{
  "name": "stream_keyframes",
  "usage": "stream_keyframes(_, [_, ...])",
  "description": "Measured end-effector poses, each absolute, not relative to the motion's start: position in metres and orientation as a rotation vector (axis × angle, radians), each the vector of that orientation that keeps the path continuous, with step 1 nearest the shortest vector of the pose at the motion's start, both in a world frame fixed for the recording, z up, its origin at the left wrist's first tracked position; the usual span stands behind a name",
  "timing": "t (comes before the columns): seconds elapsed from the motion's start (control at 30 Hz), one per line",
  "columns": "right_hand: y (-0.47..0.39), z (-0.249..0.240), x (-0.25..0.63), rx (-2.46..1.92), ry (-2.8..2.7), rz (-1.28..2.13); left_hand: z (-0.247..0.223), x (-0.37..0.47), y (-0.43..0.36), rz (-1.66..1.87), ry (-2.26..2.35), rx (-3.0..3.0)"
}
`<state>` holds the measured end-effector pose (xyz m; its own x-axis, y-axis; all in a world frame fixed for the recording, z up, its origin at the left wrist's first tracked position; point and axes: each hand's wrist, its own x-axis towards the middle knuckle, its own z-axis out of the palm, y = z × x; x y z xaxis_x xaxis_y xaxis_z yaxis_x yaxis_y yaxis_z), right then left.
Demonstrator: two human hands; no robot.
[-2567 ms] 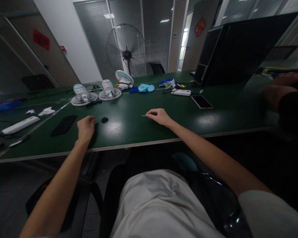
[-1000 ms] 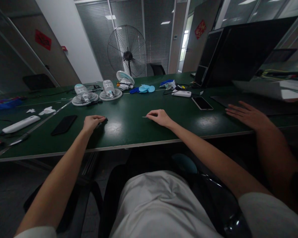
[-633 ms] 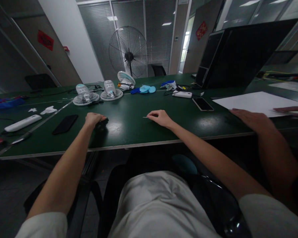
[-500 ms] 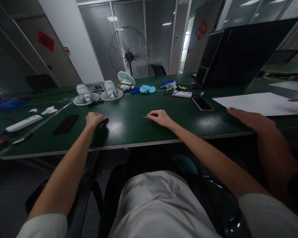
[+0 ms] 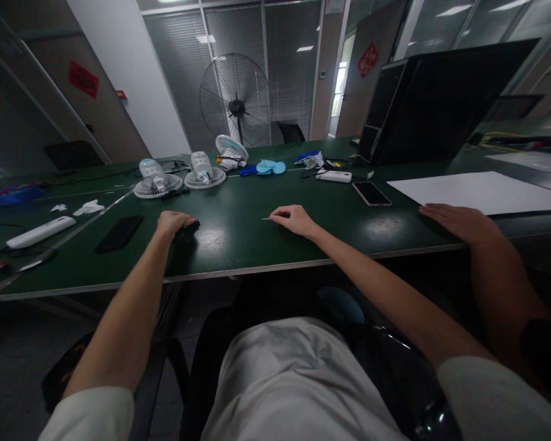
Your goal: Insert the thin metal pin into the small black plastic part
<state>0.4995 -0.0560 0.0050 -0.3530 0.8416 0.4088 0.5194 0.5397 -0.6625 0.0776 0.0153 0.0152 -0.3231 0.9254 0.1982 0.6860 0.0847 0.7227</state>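
My left hand (image 5: 173,223) is closed in a pinch above the green table (image 5: 239,242). A small black object (image 5: 196,224) shows at its fingertips, too dark and small to name. Farther right, my right hand (image 5: 294,219) pinches a thin, pale, needle-like rod (image 5: 265,218) that points left. The hands are well apart, with bare tabletop between them. Left of my left hand lies a flat black rectangular object (image 5: 119,233), perhaps a phone.
Small white fans (image 5: 205,177) and light blue fan blades (image 5: 270,167) lie at the back. A phone (image 5: 371,193) is to the right, near white paper (image 5: 482,191). A co-worker's hand (image 5: 459,222) rests by the paper. A black monitor (image 5: 441,104) leans behind.
Both my hands keep their pinches and hardly move. The view shifts slightly. A second hand at the far right edge, over the paper, is out of view now.
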Motion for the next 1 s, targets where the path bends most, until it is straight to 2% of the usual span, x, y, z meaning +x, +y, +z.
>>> stream_keyframes(0.13, [-0.056, 0.005, 0.500, -1.088, -2.048, 0.551, 0.004, 0.080, 0.011, 1.105, 2.017, 1.568])
stream_keyframes(0.3, [-0.055, 0.005, 0.501, -1.092, -2.038, 0.548, -0.009, 0.099, 0.012, 1.072, 1.853, 1.821])
stream_keyframes(0.63, [-0.059, 0.008, 0.496, -1.097, -2.017, 0.481, -0.012, 0.218, -0.018, 0.843, 1.116, 2.280])
stream_keyframes(1.0, [-0.057, 0.003, 0.498, -1.134, -2.042, 0.374, -0.008, 0.244, -0.024, 0.847, 1.022, 2.162])
